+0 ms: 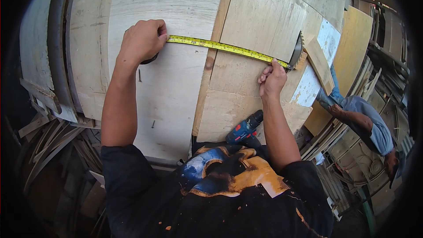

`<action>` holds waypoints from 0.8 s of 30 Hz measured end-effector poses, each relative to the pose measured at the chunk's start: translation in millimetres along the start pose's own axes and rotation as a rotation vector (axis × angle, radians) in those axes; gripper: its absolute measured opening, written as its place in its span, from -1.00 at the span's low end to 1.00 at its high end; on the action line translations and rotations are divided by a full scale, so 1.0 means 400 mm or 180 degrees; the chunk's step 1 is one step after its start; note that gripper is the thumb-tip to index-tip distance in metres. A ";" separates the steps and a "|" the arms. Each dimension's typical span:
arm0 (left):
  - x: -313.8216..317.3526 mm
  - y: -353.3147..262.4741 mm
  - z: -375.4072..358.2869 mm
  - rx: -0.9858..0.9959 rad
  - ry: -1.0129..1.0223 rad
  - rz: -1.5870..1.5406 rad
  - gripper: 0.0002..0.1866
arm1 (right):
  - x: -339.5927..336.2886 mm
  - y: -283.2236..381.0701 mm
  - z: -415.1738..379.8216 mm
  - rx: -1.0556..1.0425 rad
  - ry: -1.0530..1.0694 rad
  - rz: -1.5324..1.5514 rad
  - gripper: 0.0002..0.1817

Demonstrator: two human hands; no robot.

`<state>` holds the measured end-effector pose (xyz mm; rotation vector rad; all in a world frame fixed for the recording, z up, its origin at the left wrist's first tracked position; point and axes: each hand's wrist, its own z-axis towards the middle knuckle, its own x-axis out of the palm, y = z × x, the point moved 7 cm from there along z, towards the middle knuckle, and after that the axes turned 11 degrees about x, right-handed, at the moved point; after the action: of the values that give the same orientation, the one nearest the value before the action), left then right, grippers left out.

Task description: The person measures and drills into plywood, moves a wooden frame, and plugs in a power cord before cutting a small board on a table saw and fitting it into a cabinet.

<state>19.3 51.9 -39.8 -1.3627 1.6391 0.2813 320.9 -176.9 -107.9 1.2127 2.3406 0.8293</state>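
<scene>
A yellow tape measure (pixel 229 47) is stretched across the wooden boards, sloping down to the right toward a toothed saw blade (pixel 298 49). My left hand (pixel 144 39) is closed around something at the tape's left end, where the tape case may be hidden in the fist. At the other end, my right hand (pixel 274 78) pinches the tape with thumb and finger close to the blade. Beneath the left part of the tape lies a pale board (pixel 169 92); smaller light wood panels (pixel 260 13) lie under its right part.
A blue and black power drill (pixel 244 128) lies near my body. A wood strip (pixel 320 66) is right of the blade. Another person (pixel 368 117) bends at the right beside stacked wood. Two nails (pixel 140 76) are on the pale board. Scrap strips (pixel 48 143) fill the lower left.
</scene>
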 end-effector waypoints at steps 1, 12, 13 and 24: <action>-0.003 0.000 0.006 0.0053 -0.0021 -0.0023 -0.85 | 0.005 -0.002 0.000 0.0024 0.0002 0.0056 -0.75; -0.104 0.012 0.160 0.0289 -0.0580 0.0096 -0.81 | 0.108 0.154 0.110 -0.0356 0.0121 -0.0080 -0.73; -0.112 0.006 0.163 0.0257 -0.0590 0.0099 -0.81 | 0.108 0.153 0.110 -0.0348 0.0152 -0.0091 -0.73; -0.097 -0.004 0.165 0.0059 -0.0412 0.0237 -0.89 | 0.100 0.146 0.113 -0.0284 0.0024 0.0007 -0.71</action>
<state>51.5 121.5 -43.8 -1.2453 1.5826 0.3893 359.7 -102.3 -106.1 1.1776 2.2825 0.9302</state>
